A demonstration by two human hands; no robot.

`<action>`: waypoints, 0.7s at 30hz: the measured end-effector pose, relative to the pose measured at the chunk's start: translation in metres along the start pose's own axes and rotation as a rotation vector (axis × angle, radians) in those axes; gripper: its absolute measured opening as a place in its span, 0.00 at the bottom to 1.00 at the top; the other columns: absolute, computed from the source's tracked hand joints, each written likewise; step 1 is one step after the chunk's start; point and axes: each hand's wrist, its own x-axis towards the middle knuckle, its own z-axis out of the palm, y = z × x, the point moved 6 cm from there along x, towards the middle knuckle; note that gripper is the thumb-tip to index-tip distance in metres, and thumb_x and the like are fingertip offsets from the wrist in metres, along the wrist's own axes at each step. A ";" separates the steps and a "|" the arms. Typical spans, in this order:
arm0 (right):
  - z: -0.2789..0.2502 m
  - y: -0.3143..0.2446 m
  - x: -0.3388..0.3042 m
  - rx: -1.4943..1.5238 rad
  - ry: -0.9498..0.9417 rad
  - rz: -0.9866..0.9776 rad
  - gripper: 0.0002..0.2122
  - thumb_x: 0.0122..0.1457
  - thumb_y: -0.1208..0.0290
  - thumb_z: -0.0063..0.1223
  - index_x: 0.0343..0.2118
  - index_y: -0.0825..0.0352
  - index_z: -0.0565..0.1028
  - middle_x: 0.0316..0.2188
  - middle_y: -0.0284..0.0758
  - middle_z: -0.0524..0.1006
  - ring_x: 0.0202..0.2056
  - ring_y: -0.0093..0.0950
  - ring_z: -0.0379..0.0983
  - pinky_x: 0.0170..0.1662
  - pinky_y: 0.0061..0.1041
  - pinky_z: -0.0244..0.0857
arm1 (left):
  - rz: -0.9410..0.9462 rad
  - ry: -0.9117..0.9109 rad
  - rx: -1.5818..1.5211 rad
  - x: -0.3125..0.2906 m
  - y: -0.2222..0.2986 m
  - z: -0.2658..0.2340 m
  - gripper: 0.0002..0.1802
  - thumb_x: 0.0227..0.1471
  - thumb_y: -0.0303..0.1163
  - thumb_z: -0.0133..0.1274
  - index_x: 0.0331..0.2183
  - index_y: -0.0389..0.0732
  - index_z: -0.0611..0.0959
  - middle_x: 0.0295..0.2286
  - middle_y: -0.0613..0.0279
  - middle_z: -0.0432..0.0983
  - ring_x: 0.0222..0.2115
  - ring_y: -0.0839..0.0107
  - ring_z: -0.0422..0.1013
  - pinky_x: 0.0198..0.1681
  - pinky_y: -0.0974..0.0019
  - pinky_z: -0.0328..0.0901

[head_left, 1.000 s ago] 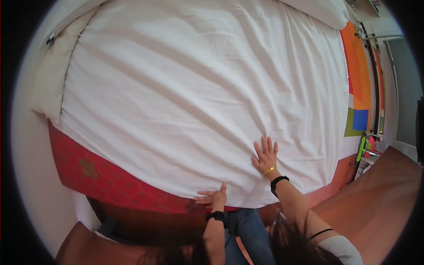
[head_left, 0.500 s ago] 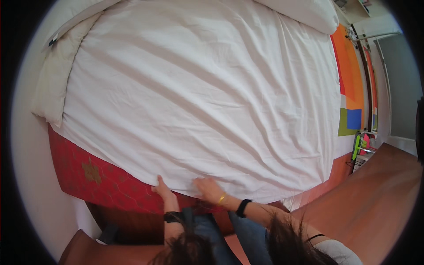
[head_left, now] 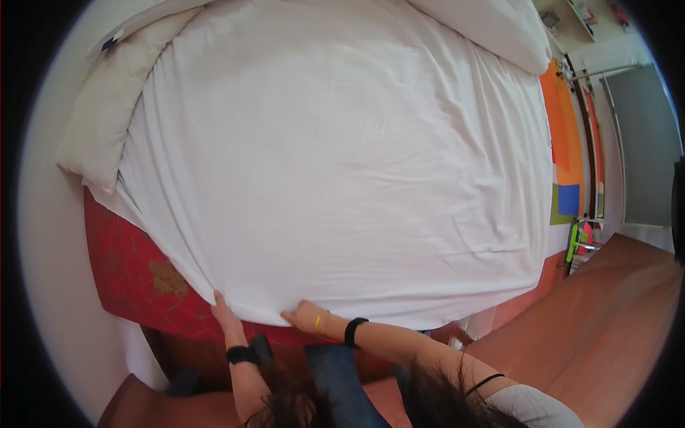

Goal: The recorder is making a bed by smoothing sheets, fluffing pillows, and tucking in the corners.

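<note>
A white bed sheet (head_left: 321,185) covers most of a red mattress (head_left: 128,260), whose patterned side shows bare at the near left. My left hand (head_left: 225,315) pinches the sheet's near edge, thumb on top and most fingers hidden. To its right, my right hand (head_left: 305,315) is closed on the same edge, knuckles up. Between the hands the edge is drawn fairly straight. Creases fan out from the left hand toward the far left corner. The middle of the sheet lies fairly smooth, and finer wrinkles run along its right part.
A cream pillow (head_left: 103,125) lies along the left side by the wall, and a white pillow (head_left: 492,32) at the far right. Bright patterned cloth (head_left: 564,143) lies past the bed's right side. A brown wooden panel (head_left: 571,321) rises at the near right.
Both hands have moved left along the near edge, the left one now pulling the sheet. The long diagonal folds across the middle have flattened, and new creases run toward the left corner.
</note>
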 end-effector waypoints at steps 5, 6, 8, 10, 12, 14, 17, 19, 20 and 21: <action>0.043 -0.040 0.012 0.047 -0.143 -0.041 0.11 0.48 0.72 0.34 0.35 0.64 0.64 0.13 0.34 0.70 0.17 0.33 0.67 0.25 0.28 0.57 | 0.166 0.047 0.633 -0.012 0.019 -0.044 0.22 0.50 0.38 0.37 0.38 0.26 0.67 0.34 0.43 0.67 0.35 0.54 0.64 0.38 0.63 0.58; 0.048 -0.043 0.019 0.038 -0.146 -0.035 0.09 0.48 0.72 0.34 0.33 0.64 0.64 0.13 0.35 0.70 0.17 0.33 0.67 0.25 0.28 0.57 | 0.150 0.057 0.645 -0.009 0.018 -0.056 0.22 0.50 0.38 0.36 0.37 0.26 0.68 0.33 0.41 0.68 0.34 0.52 0.64 0.37 0.62 0.58; 0.055 -0.042 0.025 0.026 -0.157 -0.026 0.07 0.48 0.72 0.34 0.31 0.64 0.64 0.14 0.35 0.70 0.17 0.33 0.67 0.24 0.27 0.57 | 0.146 0.067 0.659 -0.006 0.011 -0.068 0.22 0.50 0.37 0.36 0.36 0.25 0.68 0.32 0.41 0.68 0.33 0.52 0.65 0.36 0.62 0.58; 0.061 -0.026 0.030 0.037 -0.171 -0.023 0.05 0.48 0.72 0.35 0.27 0.64 0.63 0.15 0.34 0.69 0.19 0.32 0.68 0.25 0.29 0.59 | 0.072 0.059 0.812 -0.020 0.013 -0.055 0.21 0.50 0.37 0.36 0.36 0.25 0.68 0.32 0.40 0.68 0.33 0.52 0.65 0.37 0.61 0.58; 0.057 -0.041 0.037 -0.023 -0.203 -0.089 0.05 0.47 0.71 0.36 0.28 0.64 0.63 0.16 0.34 0.70 0.19 0.32 0.68 0.25 0.29 0.59 | 0.117 0.088 0.774 -0.021 0.008 -0.075 0.23 0.50 0.39 0.36 0.36 0.25 0.68 0.32 0.42 0.68 0.33 0.55 0.65 0.37 0.62 0.58; 0.058 -0.044 0.034 -0.086 -0.254 -0.131 0.05 0.47 0.71 0.37 0.28 0.64 0.63 0.17 0.33 0.70 0.20 0.31 0.69 0.25 0.29 0.60 | 0.142 0.094 0.730 -0.024 -0.005 -0.087 0.24 0.50 0.40 0.36 0.36 0.25 0.68 0.32 0.43 0.68 0.32 0.58 0.65 0.37 0.63 0.58; 0.055 -0.033 0.031 -0.044 -0.220 -0.150 0.06 0.46 0.70 0.39 0.27 0.64 0.64 0.20 0.34 0.71 0.23 0.32 0.69 0.25 0.29 0.61 | 0.094 0.032 0.665 -0.016 -0.021 -0.076 0.25 0.50 0.41 0.36 0.36 0.24 0.68 0.32 0.43 0.68 0.32 0.57 0.65 0.37 0.63 0.58; 0.052 -0.040 0.024 -0.012 -0.227 -0.147 0.05 0.46 0.70 0.39 0.27 0.63 0.65 0.20 0.33 0.71 0.24 0.32 0.69 0.27 0.29 0.61 | 0.074 0.090 0.687 -0.015 -0.029 -0.084 0.21 0.50 0.37 0.37 0.35 0.24 0.68 0.32 0.41 0.68 0.33 0.54 0.65 0.38 0.63 0.57; 0.051 -0.044 0.023 -0.003 -0.230 -0.151 0.05 0.46 0.70 0.39 0.27 0.63 0.65 0.20 0.33 0.71 0.24 0.32 0.69 0.27 0.29 0.61 | 0.070 0.095 0.695 -0.012 -0.030 -0.090 0.21 0.50 0.37 0.37 0.35 0.24 0.68 0.32 0.41 0.68 0.33 0.54 0.65 0.38 0.63 0.57; 0.052 -0.044 0.019 0.054 -0.258 -0.100 0.06 0.46 0.71 0.38 0.29 0.62 0.65 0.20 0.33 0.70 0.25 0.31 0.69 0.29 0.29 0.60 | 0.011 0.062 0.630 -0.008 -0.031 -0.088 0.21 0.49 0.37 0.38 0.35 0.25 0.68 0.32 0.43 0.68 0.33 0.56 0.65 0.38 0.64 0.58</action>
